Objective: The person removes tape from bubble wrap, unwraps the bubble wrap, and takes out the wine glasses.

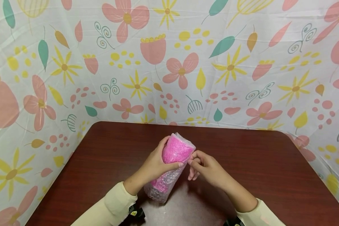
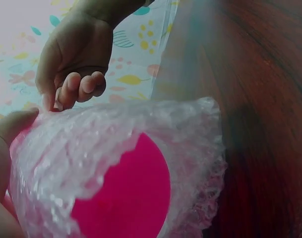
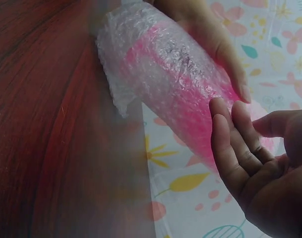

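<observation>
Above the middle of the counter [image 1: 115,150], seen from the head, the left hand [image 1: 158,163] grips a pink item [image 1: 177,153] swathed in clear, crinkled wrap [image 1: 156,194], thumb laid across the near side. The bundle is long and rounded, tilted with its upper end leaning away to the right and its lower end towards the person; whether that lower end touches the counter I cannot tell. At the right edge, near the upper end, the right hand [image 1: 208,166] has thumb and forefinger drawn together against the wrap, though I cannot tell if they pinch any of it. Cream sleeves [image 1: 108,201] cover both forearms, with black straps [image 1: 134,216] beside the cuffs. Behind hangs a white cloth [image 1: 186,103] printed with pink flowers, yellow blooms and green leaves.

From the left wrist, the pink item shows a smooth, bright face with a curved edge where the wrap parts, and loose wrap juts past it over the dark red-brown wood. The right hand is beyond, fingertips at the wrap, other fingers curled.

From the right wrist, the bundle slants across, a ragged flap of wrap at its upper left; the left hand's thumb lies along its far side, the right hand's fingers close by
</observation>
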Action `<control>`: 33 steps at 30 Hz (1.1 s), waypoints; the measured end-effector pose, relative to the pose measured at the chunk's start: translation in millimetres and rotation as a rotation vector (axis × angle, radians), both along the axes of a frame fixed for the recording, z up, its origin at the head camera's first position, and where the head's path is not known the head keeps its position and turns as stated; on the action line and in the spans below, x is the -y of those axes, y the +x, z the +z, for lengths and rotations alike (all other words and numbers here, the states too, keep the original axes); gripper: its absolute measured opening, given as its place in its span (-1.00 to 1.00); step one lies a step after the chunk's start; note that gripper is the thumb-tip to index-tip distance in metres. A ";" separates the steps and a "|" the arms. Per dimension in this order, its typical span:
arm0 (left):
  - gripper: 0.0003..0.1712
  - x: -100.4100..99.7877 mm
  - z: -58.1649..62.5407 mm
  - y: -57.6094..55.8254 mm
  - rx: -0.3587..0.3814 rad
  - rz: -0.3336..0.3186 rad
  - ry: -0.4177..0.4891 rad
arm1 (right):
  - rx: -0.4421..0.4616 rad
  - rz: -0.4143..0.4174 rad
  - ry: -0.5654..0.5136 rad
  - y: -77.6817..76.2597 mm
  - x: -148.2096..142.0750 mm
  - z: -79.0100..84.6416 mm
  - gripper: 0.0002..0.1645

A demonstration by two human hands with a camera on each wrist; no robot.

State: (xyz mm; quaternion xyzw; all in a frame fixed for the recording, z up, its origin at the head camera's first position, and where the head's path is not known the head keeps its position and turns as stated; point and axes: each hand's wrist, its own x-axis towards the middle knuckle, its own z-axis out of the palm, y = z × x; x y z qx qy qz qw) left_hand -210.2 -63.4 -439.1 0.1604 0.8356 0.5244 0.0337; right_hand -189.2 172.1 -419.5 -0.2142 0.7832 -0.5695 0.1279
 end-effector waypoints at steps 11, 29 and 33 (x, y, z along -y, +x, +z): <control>0.19 3.0 1.4 -2.5 0.003 -0.057 0.034 | -0.024 -0.014 0.024 -0.9 -4.0 0.0 -0.77; 0.19 2.5 -1.6 -4.6 -0.029 0.103 -0.018 | 0.021 0.001 0.015 -1.0 -5.0 3.3 -0.76; 0.18 2.0 -0.4 -3.7 -0.049 0.083 -0.012 | 0.028 0.027 -0.032 -1.8 -3.8 2.3 -0.72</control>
